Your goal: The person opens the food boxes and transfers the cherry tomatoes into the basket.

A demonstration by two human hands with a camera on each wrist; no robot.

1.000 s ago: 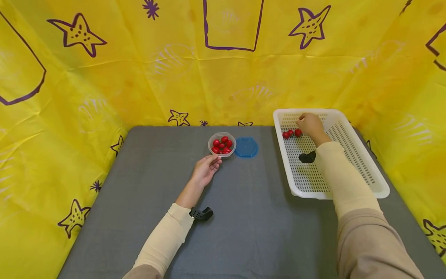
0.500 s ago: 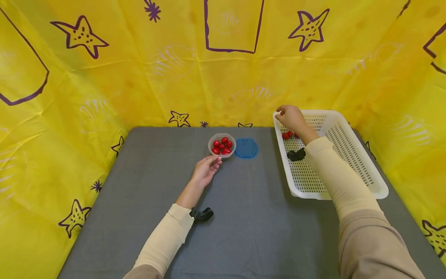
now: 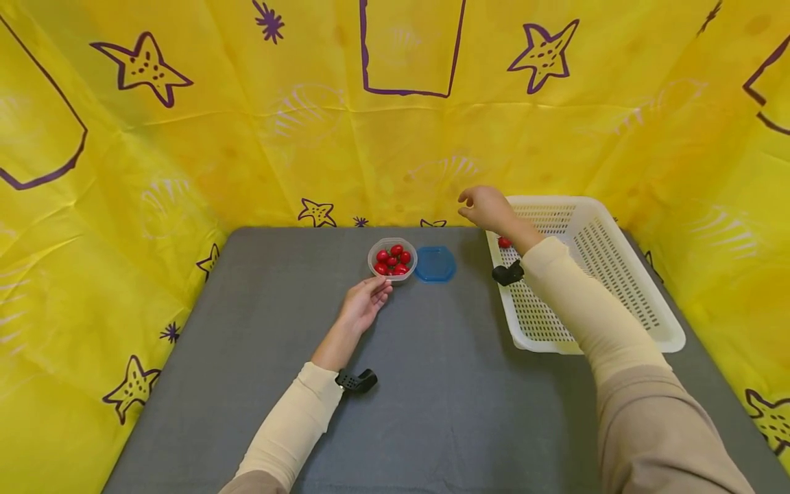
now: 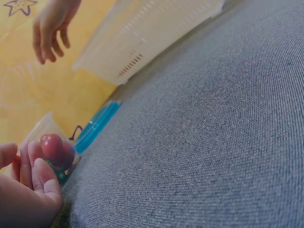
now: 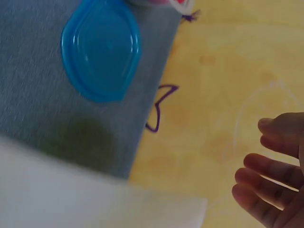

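Right hand (image 3: pixel 489 208) has swung leftward, fingers loosely bent

Close-fitting cream sleeves (image 3: pixel 293 418) are worn on both arms, met at the near end by looser taupe sleeves (image 3: pixel 663 432). A black strap (image 3: pixel 356 381) pierced with small holes is worn at the left wrist, another black piece (image 3: pixel 508 274) at the right.
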